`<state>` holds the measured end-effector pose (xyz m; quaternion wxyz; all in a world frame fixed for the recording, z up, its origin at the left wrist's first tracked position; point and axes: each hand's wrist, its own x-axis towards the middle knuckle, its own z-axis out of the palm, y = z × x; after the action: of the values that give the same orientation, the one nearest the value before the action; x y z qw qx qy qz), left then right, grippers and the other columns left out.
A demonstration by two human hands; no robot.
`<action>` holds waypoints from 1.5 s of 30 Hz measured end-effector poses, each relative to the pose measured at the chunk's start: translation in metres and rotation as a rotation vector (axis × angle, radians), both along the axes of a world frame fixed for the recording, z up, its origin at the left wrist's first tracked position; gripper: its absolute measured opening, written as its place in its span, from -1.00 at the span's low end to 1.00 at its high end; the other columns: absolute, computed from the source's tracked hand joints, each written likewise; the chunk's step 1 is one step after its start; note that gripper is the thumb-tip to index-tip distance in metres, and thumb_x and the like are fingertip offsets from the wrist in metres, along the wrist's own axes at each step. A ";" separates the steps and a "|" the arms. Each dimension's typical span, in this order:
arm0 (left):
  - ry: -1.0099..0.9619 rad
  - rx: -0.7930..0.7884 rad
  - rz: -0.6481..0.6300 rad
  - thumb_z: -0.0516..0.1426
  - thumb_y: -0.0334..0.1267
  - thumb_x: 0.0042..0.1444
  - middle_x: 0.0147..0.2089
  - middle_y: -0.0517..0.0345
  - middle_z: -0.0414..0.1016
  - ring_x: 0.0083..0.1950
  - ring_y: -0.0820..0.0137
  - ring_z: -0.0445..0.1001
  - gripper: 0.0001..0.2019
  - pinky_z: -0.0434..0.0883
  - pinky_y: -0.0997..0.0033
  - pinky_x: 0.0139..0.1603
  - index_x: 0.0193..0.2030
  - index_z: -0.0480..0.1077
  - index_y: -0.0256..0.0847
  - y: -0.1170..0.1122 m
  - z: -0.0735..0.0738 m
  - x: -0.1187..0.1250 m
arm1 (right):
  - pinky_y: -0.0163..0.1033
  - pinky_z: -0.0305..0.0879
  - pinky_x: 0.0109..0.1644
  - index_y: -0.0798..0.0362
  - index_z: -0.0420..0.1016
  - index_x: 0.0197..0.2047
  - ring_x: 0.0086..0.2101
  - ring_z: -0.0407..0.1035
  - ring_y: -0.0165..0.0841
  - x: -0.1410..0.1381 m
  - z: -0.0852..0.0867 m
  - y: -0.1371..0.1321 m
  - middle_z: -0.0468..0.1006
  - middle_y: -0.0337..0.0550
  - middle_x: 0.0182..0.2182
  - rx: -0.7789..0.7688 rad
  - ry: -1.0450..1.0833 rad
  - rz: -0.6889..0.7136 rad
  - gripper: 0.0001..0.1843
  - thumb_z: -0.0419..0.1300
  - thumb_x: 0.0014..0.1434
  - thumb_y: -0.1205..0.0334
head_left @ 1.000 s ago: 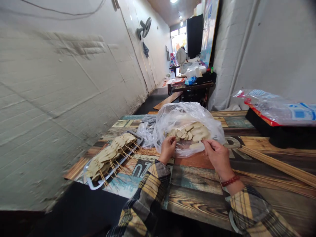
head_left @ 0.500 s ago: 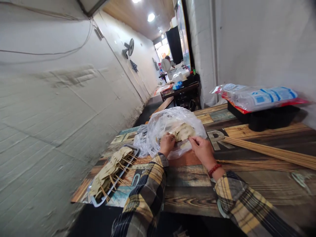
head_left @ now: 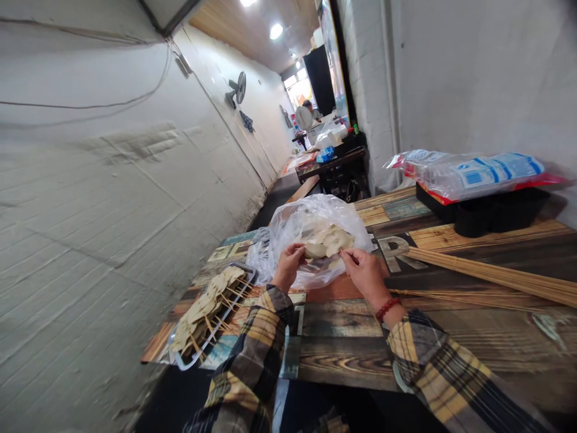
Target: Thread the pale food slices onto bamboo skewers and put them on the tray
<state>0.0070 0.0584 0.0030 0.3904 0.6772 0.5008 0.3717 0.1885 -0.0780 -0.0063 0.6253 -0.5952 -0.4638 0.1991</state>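
Note:
My left hand [head_left: 289,264] pinches the left edge of a pale, floppy food slice [head_left: 315,250] above the plastic bag. On the other side, the fingertips of my right hand [head_left: 364,273] are closed on what looks like the short end of a bamboo skewer [head_left: 341,251], beside a bunched pale piece [head_left: 338,238]. Both hands work over the opening of a clear plastic bag [head_left: 288,224], which holds more of these slices. To the left, a clear plastic tray [head_left: 181,362] carries several skewered slices [head_left: 207,307], their sticks pointing right.
A bundle of long bamboo skewers [head_left: 487,272] lies at the right, with a few loose ones [head_left: 451,296] nearer me. Behind them, a black container [head_left: 500,211] bears plastic packaging [head_left: 478,174]. A white wall [head_left: 90,240] runs along the left. A person [head_left: 311,108] is far back.
My left hand has drawn left and out of the bag, pulling the slice edge with it. My right hand has shifted only slightly left.

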 end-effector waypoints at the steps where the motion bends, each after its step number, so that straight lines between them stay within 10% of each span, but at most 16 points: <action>1: 0.033 0.001 0.003 0.12 -0.03 0.01 -0.45 0.15 0.44 -0.51 0.48 0.37 -0.66 0.31 0.49 -0.47 -0.25 0.45 -0.29 -0.002 -0.006 -0.001 | -0.35 0.11 -0.49 0.14 0.61 -0.37 -0.57 0.33 -0.39 0.000 -0.001 0.000 0.55 -0.14 -0.59 0.000 0.000 0.002 -0.51 0.04 0.21 -0.08; 12: 0.394 0.195 -0.063 0.21 -0.45 -0.18 -0.41 0.22 0.45 -0.36 0.44 0.37 -0.78 0.31 0.43 -0.24 -0.30 0.49 -0.26 -0.009 -0.024 -0.006 | -0.33 0.13 -0.48 0.14 0.61 -0.36 -0.57 0.35 -0.37 0.000 -0.004 0.000 0.55 -0.14 -0.59 -0.024 -0.043 -0.005 -0.49 0.04 0.20 -0.10; 32: 0.811 0.640 -0.103 0.09 -0.36 0.16 -0.16 -0.05 0.47 -0.03 0.18 0.37 -0.86 0.28 0.20 -0.04 -0.39 0.44 -0.21 -0.044 -0.006 0.007 | -0.31 0.09 -0.48 0.12 0.60 -0.36 -0.60 0.29 -0.38 -0.003 -0.008 -0.002 0.49 -0.19 -0.64 -0.092 -0.124 0.020 -0.53 0.04 0.20 -0.07; 36: 0.585 0.544 -0.180 0.11 -0.43 0.07 -0.28 0.01 0.47 -0.13 0.25 0.41 -0.89 0.31 0.23 -0.07 -0.44 0.38 -0.22 -0.042 -0.009 0.006 | -0.31 0.08 -0.48 0.11 0.60 -0.36 -0.60 0.28 -0.38 -0.004 -0.008 -0.002 0.44 -0.23 -0.66 -0.097 -0.131 0.028 -0.54 0.04 0.20 -0.07; 45: -0.568 -0.310 -0.109 0.30 -0.13 -0.11 -0.42 0.23 0.44 -0.41 0.36 0.54 -0.65 0.43 0.42 -0.40 -0.35 0.21 -0.20 -0.041 0.001 -0.011 | -0.33 0.11 -0.52 0.09 0.57 -0.40 -0.63 0.22 -0.41 -0.009 0.001 -0.009 0.35 -0.30 -0.71 -0.079 -0.107 0.083 -0.58 0.08 0.19 -0.07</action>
<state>-0.0035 0.0169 0.0040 0.6322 0.5048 0.3858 0.4435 0.1796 -0.0875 -0.0053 0.5670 -0.6095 -0.5124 0.2110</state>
